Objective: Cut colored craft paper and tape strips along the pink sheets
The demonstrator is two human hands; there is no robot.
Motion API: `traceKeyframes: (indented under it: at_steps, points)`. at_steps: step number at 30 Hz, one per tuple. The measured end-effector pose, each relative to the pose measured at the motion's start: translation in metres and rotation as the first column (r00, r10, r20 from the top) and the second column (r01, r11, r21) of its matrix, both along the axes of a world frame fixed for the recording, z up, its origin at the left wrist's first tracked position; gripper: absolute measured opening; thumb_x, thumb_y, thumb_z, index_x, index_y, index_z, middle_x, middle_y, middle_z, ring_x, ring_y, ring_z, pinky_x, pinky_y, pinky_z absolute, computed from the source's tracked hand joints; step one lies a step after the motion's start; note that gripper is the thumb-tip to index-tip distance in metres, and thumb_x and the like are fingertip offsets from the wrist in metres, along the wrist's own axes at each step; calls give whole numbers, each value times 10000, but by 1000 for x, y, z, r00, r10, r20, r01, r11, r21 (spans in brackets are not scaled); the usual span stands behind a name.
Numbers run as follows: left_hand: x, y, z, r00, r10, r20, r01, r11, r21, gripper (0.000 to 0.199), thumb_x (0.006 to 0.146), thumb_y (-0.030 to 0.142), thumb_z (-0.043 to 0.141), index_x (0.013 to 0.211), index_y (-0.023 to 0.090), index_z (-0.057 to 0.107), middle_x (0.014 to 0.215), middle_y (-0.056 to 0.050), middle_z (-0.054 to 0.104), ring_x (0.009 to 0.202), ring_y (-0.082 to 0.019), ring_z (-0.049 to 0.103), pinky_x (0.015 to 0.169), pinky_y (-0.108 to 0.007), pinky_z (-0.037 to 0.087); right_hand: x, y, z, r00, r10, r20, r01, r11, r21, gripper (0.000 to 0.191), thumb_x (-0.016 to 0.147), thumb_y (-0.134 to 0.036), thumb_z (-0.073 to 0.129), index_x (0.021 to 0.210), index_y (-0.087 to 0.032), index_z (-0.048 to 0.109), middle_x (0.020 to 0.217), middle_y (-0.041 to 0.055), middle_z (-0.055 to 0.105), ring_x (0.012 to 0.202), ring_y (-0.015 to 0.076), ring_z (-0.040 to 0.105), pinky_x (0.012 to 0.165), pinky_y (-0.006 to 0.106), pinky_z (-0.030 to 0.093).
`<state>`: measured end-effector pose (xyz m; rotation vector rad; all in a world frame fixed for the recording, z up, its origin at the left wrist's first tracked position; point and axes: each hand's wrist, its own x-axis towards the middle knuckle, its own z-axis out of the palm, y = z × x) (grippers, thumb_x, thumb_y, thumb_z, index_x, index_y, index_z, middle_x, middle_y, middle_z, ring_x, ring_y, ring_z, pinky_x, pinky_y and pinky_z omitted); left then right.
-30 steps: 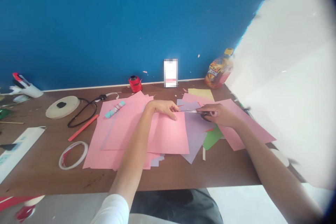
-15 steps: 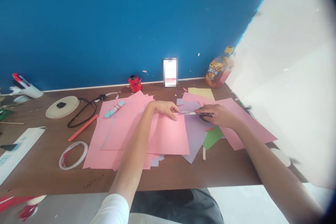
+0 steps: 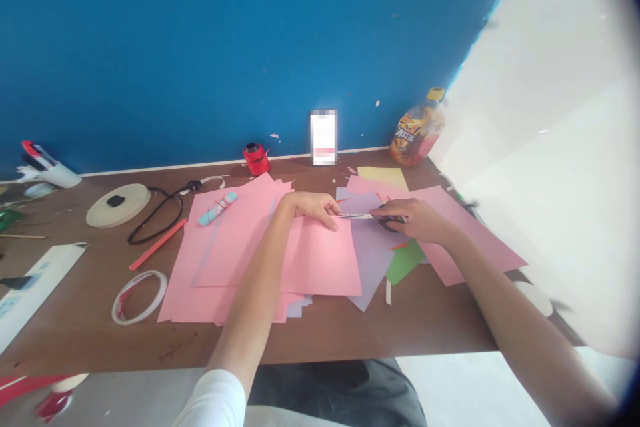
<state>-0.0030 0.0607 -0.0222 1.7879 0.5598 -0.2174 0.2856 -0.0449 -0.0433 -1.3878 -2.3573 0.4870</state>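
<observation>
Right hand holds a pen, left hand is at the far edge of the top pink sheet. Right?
Not a pen: the right hand holds scissors, the blades pointing toward the left hand, as the head view shows. The left hand is indeed at the far edge of the top pink sheet.

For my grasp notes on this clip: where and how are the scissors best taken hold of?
Probably by the black handles, coming from the right: the scissors point left, their narrow blades reaching toward the left hand at the pink sheet. The right hand holds that handle end, partly hiding it.
</observation>
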Motion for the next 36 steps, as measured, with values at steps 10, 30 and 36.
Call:
traceKeyframes:
  at_steps: [10,30,36]
  points:
    - [0,-1,2,1000,6,-18,-6,999,40,301,644,440,795,797,191,724,583,39,437,589,-123,398,617,-296,354,1,0,-1,1000,-15,17,15,1000,8,435,837,-185,540,1166,-381,747,1025,-34,771,858,193,698,737,317,524]
    - [7,8,-14,987,159,-24,-153,974,165,389,799,565,628,759,186,707,741,-12,625,670,-142,521,666,-281,385,-7,8,-14,948,-245,-202,261,964,54,339,838,-261,573,1151,-271,704,1057,34,755,858,219,682,746,345,517]
    - [11,1,-5,985,127,118,-146,975,169,400,836,484,592,603,175,494,624,22,363,584,-104,316,588,-288,242,-49,4,-18,690,-397,-606,185,905,-382,439,683,-335,780,1063,-226,590,885,42,725,811,204,656,679,320,514]
